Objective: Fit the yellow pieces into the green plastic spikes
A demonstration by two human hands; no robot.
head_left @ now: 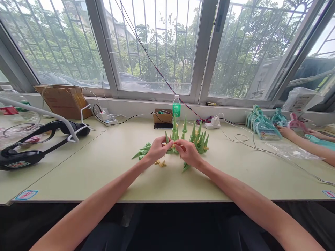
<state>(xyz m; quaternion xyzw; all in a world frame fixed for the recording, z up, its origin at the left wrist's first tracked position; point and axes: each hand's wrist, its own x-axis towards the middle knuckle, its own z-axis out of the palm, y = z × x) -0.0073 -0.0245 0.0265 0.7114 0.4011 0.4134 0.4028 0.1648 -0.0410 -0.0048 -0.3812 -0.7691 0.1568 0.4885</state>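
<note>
My left hand (158, 147) is closed around a green plastic cone (166, 136), whose pointed tip sticks up above the fingers. Thumb and forefinger of my right hand (187, 150) pinch at the same spot, where a bit of yellow shows; the fingers mostly cover it. Behind and right of the hands stand several upright green cones (184, 124) with small yellow pieces on them. More green cones (142, 151) lie on their sides left of my left hand. A small pile of yellow pieces (160, 163) rests on the table just below the hands.
A green-labelled bottle (176, 107), a small open box (162, 115) and a phone (162, 126) stand or lie behind. At left are a black headset (23, 153) and a cardboard box (62, 103). Another person's arms (300, 139) reach toward teal plastic items (264, 125) at right.
</note>
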